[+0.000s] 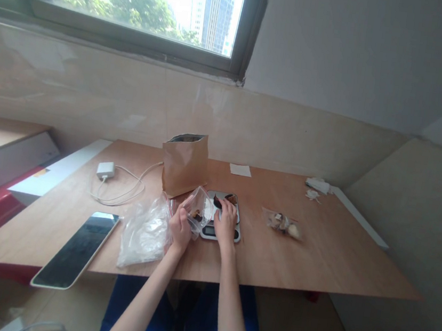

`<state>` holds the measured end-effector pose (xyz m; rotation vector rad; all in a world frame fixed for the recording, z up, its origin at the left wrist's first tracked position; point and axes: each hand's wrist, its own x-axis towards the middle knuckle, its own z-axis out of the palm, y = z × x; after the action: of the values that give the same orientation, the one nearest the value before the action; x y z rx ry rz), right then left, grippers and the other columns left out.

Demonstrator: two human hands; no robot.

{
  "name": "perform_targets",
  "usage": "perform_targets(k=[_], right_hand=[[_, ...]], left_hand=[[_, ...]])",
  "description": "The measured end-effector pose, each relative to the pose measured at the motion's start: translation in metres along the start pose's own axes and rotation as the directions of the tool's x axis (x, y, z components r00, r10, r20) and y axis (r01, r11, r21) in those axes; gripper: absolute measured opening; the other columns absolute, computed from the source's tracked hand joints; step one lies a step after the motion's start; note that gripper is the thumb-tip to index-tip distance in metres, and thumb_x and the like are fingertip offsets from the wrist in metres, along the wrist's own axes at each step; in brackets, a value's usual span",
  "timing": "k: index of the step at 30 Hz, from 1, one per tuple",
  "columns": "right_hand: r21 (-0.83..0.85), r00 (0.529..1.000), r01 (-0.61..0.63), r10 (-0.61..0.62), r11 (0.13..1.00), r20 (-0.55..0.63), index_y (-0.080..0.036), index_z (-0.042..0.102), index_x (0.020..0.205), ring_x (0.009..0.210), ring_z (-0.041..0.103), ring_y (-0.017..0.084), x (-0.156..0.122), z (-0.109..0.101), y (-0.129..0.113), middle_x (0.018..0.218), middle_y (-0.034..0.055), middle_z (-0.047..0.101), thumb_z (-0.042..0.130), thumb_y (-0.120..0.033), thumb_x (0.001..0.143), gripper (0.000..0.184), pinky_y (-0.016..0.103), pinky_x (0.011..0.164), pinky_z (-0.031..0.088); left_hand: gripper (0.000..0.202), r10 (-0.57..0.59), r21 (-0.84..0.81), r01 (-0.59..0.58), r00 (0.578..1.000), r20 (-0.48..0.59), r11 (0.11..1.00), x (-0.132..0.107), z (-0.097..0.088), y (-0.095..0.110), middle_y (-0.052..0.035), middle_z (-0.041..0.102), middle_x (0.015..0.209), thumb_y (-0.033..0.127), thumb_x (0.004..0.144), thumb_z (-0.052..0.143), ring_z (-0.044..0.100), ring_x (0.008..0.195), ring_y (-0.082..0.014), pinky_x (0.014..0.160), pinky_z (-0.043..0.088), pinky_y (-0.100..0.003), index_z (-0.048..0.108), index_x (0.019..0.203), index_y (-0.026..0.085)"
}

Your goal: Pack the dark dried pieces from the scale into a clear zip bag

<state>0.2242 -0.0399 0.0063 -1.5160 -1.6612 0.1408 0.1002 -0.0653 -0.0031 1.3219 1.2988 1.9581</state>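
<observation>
Left hand (179, 230): grips a clear zip bag (198, 211) holding dark pieces, just left of centre. Right hand (225, 226): rests over a digital kitchen scale (209, 232), fingers (226, 208) beside dark food pieces (219, 202) on its platform.

Nearby, on a wooden table (314, 257): 1 brown paper bag (184, 165), upright, behind the hands; 1 crumpled plastic bag (145, 233), lower left of the hands; 1 tablet (76, 250), overhanging the near edge; 1 white charger (105, 170) with cable; 1 small bag of pale pieces (283, 223), right of the scale.
</observation>
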Motion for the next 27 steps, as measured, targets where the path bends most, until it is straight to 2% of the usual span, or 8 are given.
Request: perform_targets(k=[4, 7, 13, 18, 20, 23, 25, 27], right_hand=[[-0.062, 1.000, -0.016, 0.017, 0.998, 0.009, -0.017, 0.063, 0.098, 0.103, 0.047, 0.026, 0.002, -0.003, -0.005, 0.103, 0.0106, 0.062, 0.045, -0.007, 0.077, 0.030, 0.042, 0.093, 0.037], [-0.041, 0.998, -0.055, 0.054, 0.998, -0.020, -0.019, 0.064, 0.088, 0.100, 0.049, 0.025, -0.003, -0.006, -0.008, 0.095, 0.0090, 0.062, 0.045, -0.006, 0.077, 0.025, 0.041, 0.091, 0.038], [0.229, 0.989, -0.104, 0.124, 0.968, -0.076, -0.018, 0.062, 0.086, 0.085, 0.056, 0.020, -0.009, -0.015, -0.012, 0.091, 0.0084, 0.059, 0.045, -0.010, 0.078, 0.020, 0.035, 0.081, 0.044], [0.423, 0.973, -0.080, 0.163, 0.903, -0.163, -0.018, 0.062, 0.088, 0.080, 0.057, 0.017, -0.002, -0.037, -0.036, 0.089, 0.0068, 0.060, 0.050, -0.020, 0.080, 0.014, 0.032, 0.078, 0.047], [0.527, 0.975, -0.090, 0.183, 0.845, -0.127, -0.017, 0.061, 0.091, 0.082, 0.058, 0.016, 0.003, -0.045, -0.049, 0.090, 0.0067, 0.061, 0.052, -0.025, 0.081, 0.015, 0.031, 0.078, 0.048], [0.646, 0.981, -0.145, 0.193, 0.749, -0.005, -0.017, 0.059, 0.093, 0.080, 0.060, 0.015, 0.008, -0.050, -0.064, 0.089, 0.0057, 0.062, 0.055, -0.030, 0.080, 0.019, 0.029, 0.074, 0.051], [0.663, 0.985, -0.169, 0.154, 0.729, 0.081, -0.017, 0.059, 0.093, 0.077, 0.061, 0.015, 0.010, -0.049, -0.069, 0.086, 0.0044, 0.062, 0.056, -0.032, 0.080, 0.020, 0.028, 0.071, 0.052], [0.635, 0.987, -0.152, 0.076, 0.757, 0.145, -0.018, 0.060, 0.094, 0.077, 0.061, 0.015, 0.011, -0.045, -0.071, 0.089, 0.0047, 0.062, 0.056, -0.032, 0.080, 0.020, 0.028, 0.071, 0.052]], left_hand=[[0.045, 0.004, 0.009, -0.004, 1.000, -0.015, 1.000, 0.001, 0.000, 0.001, -0.0109, 0.065, 0.114, 0.037, 0.093, 0.027, 0.059, 0.109, -0.0194, 0.094, 0.045, -0.035, 0.061, 0.113, 0.016], [0.045, 0.018, 0.037, -0.017, 1.000, -0.023, 0.999, 0.001, 0.000, 0.002, -0.0101, 0.065, 0.114, 0.037, 0.093, 0.027, 0.058, 0.110, -0.0196, 0.095, 0.044, -0.035, 0.061, 0.113, 0.017], [0.045, 0.019, 0.057, -0.018, 1.000, -0.016, 0.998, 0.002, 0.000, 0.003, -0.0100, 0.065, 0.115, 0.038, 0.093, 0.027, 0.058, 0.109, -0.0199, 0.093, 0.046, -0.034, 0.061, 0.114, 0.017], [0.045, 0.046, 0.109, -0.045, 0.999, -0.007, 0.993, 0.003, -0.002, 0.002, -0.0099, 0.065, 0.114, 0.038, 0.093, 0.026, 0.058, 0.111, -0.0201, 0.095, 0.044, -0.036, 0.061, 0.113, 0.018], [0.045, 0.055, 0.111, -0.055, 0.998, 0.000, 0.992, 0.002, -0.002, 0.001, -0.0101, 0.065, 0.114, 0.037, 0.093, 0.026, 0.057, 0.111, -0.0201, 0.096, 0.043, -0.036, 0.061, 0.113, 0.017], [0.045, 0.048, 0.091, -0.049, 0.999, 0.009, 0.995, 0.002, -0.002, 0.000, -0.0105, 0.064, 0.115, 0.036, 0.094, 0.026, 0.057, 0.111, -0.0198, 0.096, 0.043, -0.036, 0.060, 0.115, 0.017], [0.044, 0.033, 0.067, -0.034, 0.999, 0.018, 0.997, 0.002, -0.002, 0.001, -0.0103, 0.063, 0.117, 0.036, 0.094, 0.026, 0.056, 0.112, -0.0197, 0.097, 0.042, -0.036, 0.059, 0.116, 0.017], [0.044, 0.018, 0.043, -0.019, 0.999, 0.028, 0.999, 0.002, -0.001, 0.002, -0.0101, 0.062, 0.119, 0.036, 0.094, 0.026, 0.056, 0.113, -0.0196, 0.098, 0.042, -0.037, 0.059, 0.117, 0.017]])
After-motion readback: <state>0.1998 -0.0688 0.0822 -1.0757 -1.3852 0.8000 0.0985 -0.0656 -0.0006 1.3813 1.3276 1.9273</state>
